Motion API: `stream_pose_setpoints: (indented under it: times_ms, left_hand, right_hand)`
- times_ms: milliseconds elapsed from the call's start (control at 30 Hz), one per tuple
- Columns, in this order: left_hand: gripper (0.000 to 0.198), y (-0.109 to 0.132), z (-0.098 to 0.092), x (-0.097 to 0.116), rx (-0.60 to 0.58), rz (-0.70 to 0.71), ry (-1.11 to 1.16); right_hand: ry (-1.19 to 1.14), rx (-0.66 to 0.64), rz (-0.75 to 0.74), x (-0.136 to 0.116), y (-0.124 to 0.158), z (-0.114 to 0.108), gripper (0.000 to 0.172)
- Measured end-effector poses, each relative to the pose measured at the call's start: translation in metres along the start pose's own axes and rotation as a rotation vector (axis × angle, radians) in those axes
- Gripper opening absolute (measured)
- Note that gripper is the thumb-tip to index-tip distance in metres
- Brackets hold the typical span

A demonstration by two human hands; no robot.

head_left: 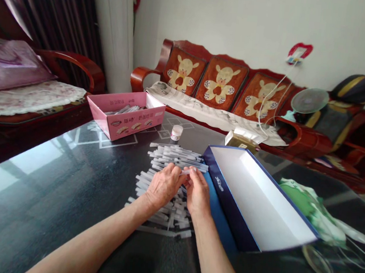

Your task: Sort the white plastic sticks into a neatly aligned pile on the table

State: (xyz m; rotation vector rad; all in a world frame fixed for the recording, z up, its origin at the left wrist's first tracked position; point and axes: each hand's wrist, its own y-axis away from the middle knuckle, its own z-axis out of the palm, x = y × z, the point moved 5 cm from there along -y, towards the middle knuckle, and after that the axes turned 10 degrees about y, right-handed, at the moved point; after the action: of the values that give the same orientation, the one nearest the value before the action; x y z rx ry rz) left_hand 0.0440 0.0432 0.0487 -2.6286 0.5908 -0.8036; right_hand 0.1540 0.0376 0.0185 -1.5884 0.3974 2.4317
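Left hand [164, 186], right hand [198, 192]: grip closed on small plastic tube [185, 171], long axis crosswise, apparently level

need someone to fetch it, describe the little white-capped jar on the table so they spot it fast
On the black glass-topped table, find the open pink cardboard box at the far side. Just right of it, past the heap of white plastic tubes, stands a small white-capped jar: short, upright and alone, unlike the tubes lying flat.
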Motion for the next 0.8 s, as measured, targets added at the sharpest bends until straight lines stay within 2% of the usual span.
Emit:
stream_pose_setpoints:
  times_ms: [233, 333, 433, 500, 667, 733, 800]
  left_hand:
    - [0.03, 0.002, 0.0, 0.003, 0.018, 0.007, -0.013]
    - [0.028, 0.002, 0.002, 0.005, -0.011, 0.033, 0.049]
    - [0.027, 0.0, -0.001, 0.005, -0.019, 0.055, 0.204]
    - [0.03, -0.003, -0.003, 0.001, -0.04, 0.017, 0.332]
    - [0.044, -0.007, 0.005, -0.007, -0.217, -0.079, 0.669]
    - [0.041, -0.007, 0.005, -0.007, -0.194, -0.08, 0.648]
    - [0.032, -0.005, 0.002, -0.005, -0.085, -0.051, 0.501]
  right_hand:
    - [-0.081, -0.002, 0.009, 0.001, 0.004, 0.008, 0.024]
    - [-0.069, 0.01, 0.017, 0.002, 0.004, 0.006, 0.023]
    - [-0.049, -0.003, -0.001, 0.002, 0.002, 0.002, 0.022]
    - [-0.074, -0.02, -0.003, 0.002, 0.0, 0.0, 0.021]
    - [-0.126, -0.102, 0.025, 0.004, -0.003, 0.0, 0.024]
    - [-0.122, -0.107, 0.017, 0.004, -0.003, 0.001, 0.025]
    - [-0.095, -0.093, -0.008, 0.003, -0.003, 0.002, 0.026]
